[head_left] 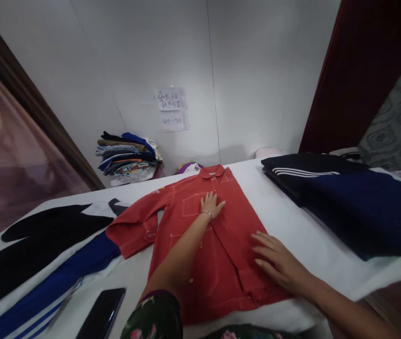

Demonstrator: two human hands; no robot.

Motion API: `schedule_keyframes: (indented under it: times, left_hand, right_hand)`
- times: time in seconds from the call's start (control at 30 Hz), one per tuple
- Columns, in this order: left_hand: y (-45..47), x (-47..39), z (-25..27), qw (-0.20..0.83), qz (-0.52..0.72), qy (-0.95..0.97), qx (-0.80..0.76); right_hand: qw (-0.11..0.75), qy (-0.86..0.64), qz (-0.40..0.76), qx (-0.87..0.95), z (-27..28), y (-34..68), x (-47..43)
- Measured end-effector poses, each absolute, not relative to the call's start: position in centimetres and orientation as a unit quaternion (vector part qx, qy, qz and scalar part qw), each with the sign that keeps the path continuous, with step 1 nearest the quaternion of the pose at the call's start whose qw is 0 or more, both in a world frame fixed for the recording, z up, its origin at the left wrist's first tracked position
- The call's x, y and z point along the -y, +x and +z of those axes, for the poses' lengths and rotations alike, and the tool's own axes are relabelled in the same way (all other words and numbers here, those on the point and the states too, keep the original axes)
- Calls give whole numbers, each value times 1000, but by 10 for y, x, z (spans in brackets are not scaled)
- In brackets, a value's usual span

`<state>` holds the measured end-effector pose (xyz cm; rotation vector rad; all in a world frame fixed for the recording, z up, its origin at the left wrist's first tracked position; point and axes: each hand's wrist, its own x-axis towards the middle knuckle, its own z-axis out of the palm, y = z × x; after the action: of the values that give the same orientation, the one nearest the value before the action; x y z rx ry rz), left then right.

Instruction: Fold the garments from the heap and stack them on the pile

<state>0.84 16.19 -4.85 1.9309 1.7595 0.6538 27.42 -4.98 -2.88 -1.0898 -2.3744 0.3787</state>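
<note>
A red button-up jacket [182, 245] lies front side up, its collar pointing away from me. Its right-hand side is folded in, with that sleeve lying down over the front; the other sleeve [133, 226] spreads out to the left. Near the chest, below the collar, my left hand [212, 206] rests on the cloth with fingers spread. At the folded right edge, my right hand [274, 256] is slightly blurred, its fingers apart over the jacket. Neither hand grasps anything.
On the left lie a black garment [45, 235] and a blue one with white stripes [76, 268], near a phone [101, 313]. Dark folded clothes [355, 202] are piled on the right of the white table [246, 179]. Behind stands a clothes stack [127, 155]; paper notes [172, 108] hang on the wall.
</note>
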Motion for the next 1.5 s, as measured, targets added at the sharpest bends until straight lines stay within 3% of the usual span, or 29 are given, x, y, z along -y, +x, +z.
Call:
schedule_keyframes:
  times: [0.17, 0.3, 0.57, 0.9, 1.17, 1.5]
  left_hand:
    - [33, -153, -51, 186, 218, 740, -608]
    - [38, -144, -66, 153, 139, 754, -623]
    - [34, -144, -72, 114, 120, 762, -625]
    - [33, -140, -80, 84, 118, 768, -624]
    - [34, -140, -74, 97, 113, 762, -630]
    - [35, -144, -71, 139, 145, 757, -622]
  right_hand:
    - [238, -398, 110, 879, -11, 236, -27]
    - [186, -452, 117, 865, -13, 208, -103]
    - [97, -575, 112, 805, -17, 159, -256]
    - [44, -617, 161, 770, -62, 149, -369]
    - [76, -591, 148, 790, -46, 160, -318]
    - [99, -503, 174, 841, -51, 234, -72]
